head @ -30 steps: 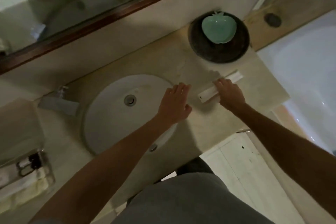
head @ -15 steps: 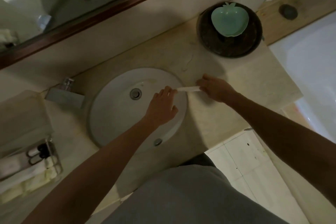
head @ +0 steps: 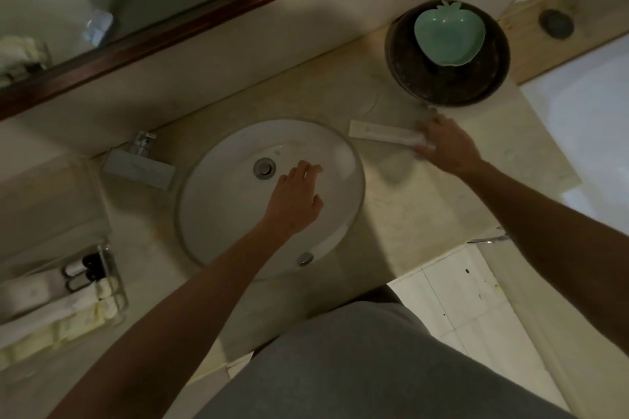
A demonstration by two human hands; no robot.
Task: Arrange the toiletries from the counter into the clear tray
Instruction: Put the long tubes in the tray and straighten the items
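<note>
A long white toiletry packet [head: 383,133] lies level just right of the sink rim, and my right hand [head: 447,148] grips its right end, blurred by motion. Over the white sink basin [head: 218,214] hovers my left hand [head: 296,199], fingers apart and holding nothing, a short gap away from the packet's left end. The clear tray [head: 121,286] stands on the counter at the far lower left. It holds small bottles with dark and white caps and several pale packets.
A dark round bowl [head: 476,88] with a green apple-shaped dish [head: 449,37] sits at the counter's back right. The faucet [head: 139,163] stands left of the sink. A wood-framed mirror [head: 204,13] runs along the wall. A white bathtub [head: 585,133] lies to the right.
My right hand picked the packet off the counter and carried it left toward the sink. My left hand drew back over the basin. The view shifted right.
</note>
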